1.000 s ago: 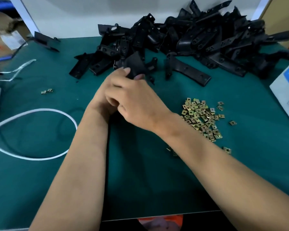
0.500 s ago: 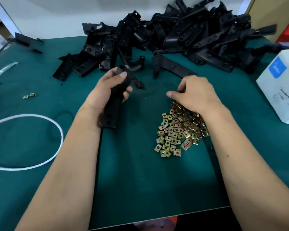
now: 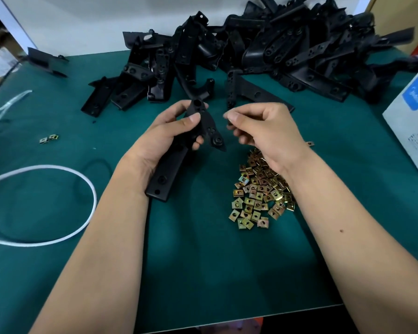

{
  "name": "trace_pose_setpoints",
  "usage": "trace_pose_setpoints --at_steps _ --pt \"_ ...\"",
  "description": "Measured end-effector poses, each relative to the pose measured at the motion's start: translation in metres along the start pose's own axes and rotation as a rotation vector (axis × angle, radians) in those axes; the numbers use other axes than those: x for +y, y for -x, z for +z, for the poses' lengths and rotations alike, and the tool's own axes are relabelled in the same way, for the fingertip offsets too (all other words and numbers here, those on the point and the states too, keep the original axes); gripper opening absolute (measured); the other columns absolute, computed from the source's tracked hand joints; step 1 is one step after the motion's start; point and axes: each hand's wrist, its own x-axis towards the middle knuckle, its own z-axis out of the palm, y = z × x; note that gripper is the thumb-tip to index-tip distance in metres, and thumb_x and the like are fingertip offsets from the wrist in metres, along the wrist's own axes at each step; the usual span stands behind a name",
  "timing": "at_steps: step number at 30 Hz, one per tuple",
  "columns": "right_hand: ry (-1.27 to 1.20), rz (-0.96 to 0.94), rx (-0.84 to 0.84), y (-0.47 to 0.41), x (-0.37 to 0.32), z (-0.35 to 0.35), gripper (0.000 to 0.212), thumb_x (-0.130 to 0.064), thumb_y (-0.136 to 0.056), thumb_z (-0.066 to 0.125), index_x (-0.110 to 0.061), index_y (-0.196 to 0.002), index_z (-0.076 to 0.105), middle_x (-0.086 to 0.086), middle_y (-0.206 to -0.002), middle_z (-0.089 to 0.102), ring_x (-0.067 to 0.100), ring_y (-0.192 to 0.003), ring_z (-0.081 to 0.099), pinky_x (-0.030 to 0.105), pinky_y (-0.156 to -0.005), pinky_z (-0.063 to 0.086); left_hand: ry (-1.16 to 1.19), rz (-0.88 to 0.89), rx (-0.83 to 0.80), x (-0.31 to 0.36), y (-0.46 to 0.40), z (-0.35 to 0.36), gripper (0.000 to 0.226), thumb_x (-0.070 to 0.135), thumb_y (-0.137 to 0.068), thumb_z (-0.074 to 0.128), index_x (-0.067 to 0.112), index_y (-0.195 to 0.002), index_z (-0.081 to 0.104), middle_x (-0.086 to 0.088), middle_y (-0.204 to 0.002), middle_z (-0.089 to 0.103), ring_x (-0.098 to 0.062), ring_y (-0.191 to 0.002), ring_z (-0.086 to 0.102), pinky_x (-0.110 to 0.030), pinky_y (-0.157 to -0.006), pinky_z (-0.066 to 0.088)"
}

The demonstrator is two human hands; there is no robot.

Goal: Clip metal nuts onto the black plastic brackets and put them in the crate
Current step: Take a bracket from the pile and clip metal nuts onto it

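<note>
Gripping a long matte black plastic bracket (image 3: pixel 191 141), left hand (image 3: pixel 164 138) curled round it.
Right hand (image 3: pixel 266 131) beside it, fingertips pinched; contents unclear, above brassy square metal nuts (image 3: pixel 261 191).

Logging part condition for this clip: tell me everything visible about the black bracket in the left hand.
The black bracket is matte, moulded plastic by its look: a long flat bar with two holes near its lower end, widening above into a plate with several holes and a pointed tip. It is held off the green mat, tilted, lower end toward the person. The left hand grips its middle, thumb on the face, fingers curled behind. The right hand is close but not touching. No metal nut shows on it.
</note>
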Motion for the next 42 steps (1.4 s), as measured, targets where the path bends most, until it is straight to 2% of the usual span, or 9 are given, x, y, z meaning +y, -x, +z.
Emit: trace_pose_setpoints --at_steps 3,6,11,15,17,20,27,37,42 --pt "-0.088 0.018 -0.082 0.0 0.001 0.003 0.019 0.004 -0.095 0.066 -0.007 -0.105 0.079 0.005 -0.088 0.076 0.012 -0.08 0.07 0.021 -0.074 0.056 -0.03 -0.002 -0.027 0.0 0.001 0.0 0.033 0.016 -0.099 0.064 0.01 -0.131 0.056 -0.012 -0.09 0.064 -0.019 -0.067 0.059 -0.024 -0.06 0.052" --pt "-0.149 -0.003 -0.099 0.0 0.001 0.003 0.023 0.011 -0.093 0.065 -0.002 -0.108 0.076 0.016 -0.097 0.076 0.019 -0.087 0.073 0.025 -0.079 0.059 -0.069 0.001 -0.056 0.0 0.001 0.0 0.037 0.015 -0.1 0.061 0.003 -0.134 0.053 -0.011 -0.09 0.067 -0.019 -0.067 0.06 -0.025 -0.062 0.053" --pt "-0.169 -0.058 -0.096 -0.001 0.002 0.003 0.021 0.012 -0.091 0.068 0.0 -0.107 0.073 0.008 -0.085 0.075 0.019 -0.081 0.074 0.027 -0.076 0.061 -0.08 -0.007 -0.08 0.0 0.001 0.001 0.033 0.016 -0.098 0.063 0.005 -0.129 0.055 -0.01 -0.089 0.068 -0.019 -0.068 0.06 -0.025 -0.062 0.053" --pt "-0.192 -0.068 -0.076 -0.003 0.004 0.002 0.013 0.007 -0.092 0.069 0.0 -0.103 0.074 0.011 -0.086 0.075 0.019 -0.079 0.072 0.028 -0.073 0.06 -0.109 -0.019 -0.093 0.001 0.001 0.001 0.033 0.017 -0.096 0.065 0.005 -0.125 0.056 -0.012 -0.09 0.067 -0.019 -0.067 0.06 -0.025 -0.062 0.053" --pt "-0.156 -0.077 -0.068 -0.004 0.005 0.003 0.008 -0.001 -0.096 0.068 -0.001 -0.101 0.075 0.009 -0.082 0.074 0.018 -0.075 0.07 0.026 -0.068 0.058 -0.116 -0.024 -0.091 0.001 0.0 0.001 0.033 0.018 -0.095 0.065 0.005 -0.124 0.056 -0.013 -0.091 0.066 -0.019 -0.067 0.061 -0.025 -0.061 0.053" --pt "-0.052 -0.072 -0.064 -0.006 0.007 0.004 0.013 -0.011 -0.102 0.064 -0.007 -0.093 0.074 0.001 -0.072 0.071 0.012 -0.067 0.064 0.021 -0.06 0.052 -0.121 -0.027 -0.097 0.002 0.001 0.001 0.033 0.018 -0.095 0.064 0.005 -0.125 0.056 -0.013 -0.091 0.064 -0.019 -0.067 0.06 -0.025 -0.061 0.053" --pt "0.013 -0.064 -0.092 -0.006 0.008 0.006 0.015 -0.015 -0.103 0.062 -0.009 -0.094 0.073 -0.004 -0.068 0.065 0.008 -0.063 0.057 0.018 -0.053 0.043 -0.157 -0.035 -0.16 0.002 0.0 0.004 0.02 0.016 -0.097 0.064 0.008 -0.114 0.059 -0.013 -0.088 0.065 -0.018 -0.063 0.061 -0.025 -0.06 0.054" --pt "0.016 -0.032 -0.086 -0.004 0.004 0.008 0.018 -0.016 -0.101 0.065 -0.012 -0.086 0.072 -0.003 -0.064 0.063 0.009 -0.059 0.054 0.017 -0.05 0.041 -0.239 -0.016 -0.154 -0.001 -0.002 0.004 0.035 0.018 -0.096 0.067 0.004 -0.127 0.059 -0.008 -0.087 0.067 -0.016 -0.063 0.062 -0.025 -0.059 0.054" --pt "-0.031 -0.02 -0.083 -0.002 0.002 0.013 0.018 -0.014 -0.102 0.063 -0.011 -0.086 0.071 -0.003 -0.064 0.062 0.007 -0.058 0.053 0.015 -0.049 0.04 -0.236 0.01 -0.15 -0.002 -0.003 0.003 0.04 0.023 -0.093 0.07 0.007 -0.129 0.061 -0.008 -0.087 0.068 -0.015 -0.063 0.062 -0.025 -0.059 0.054"
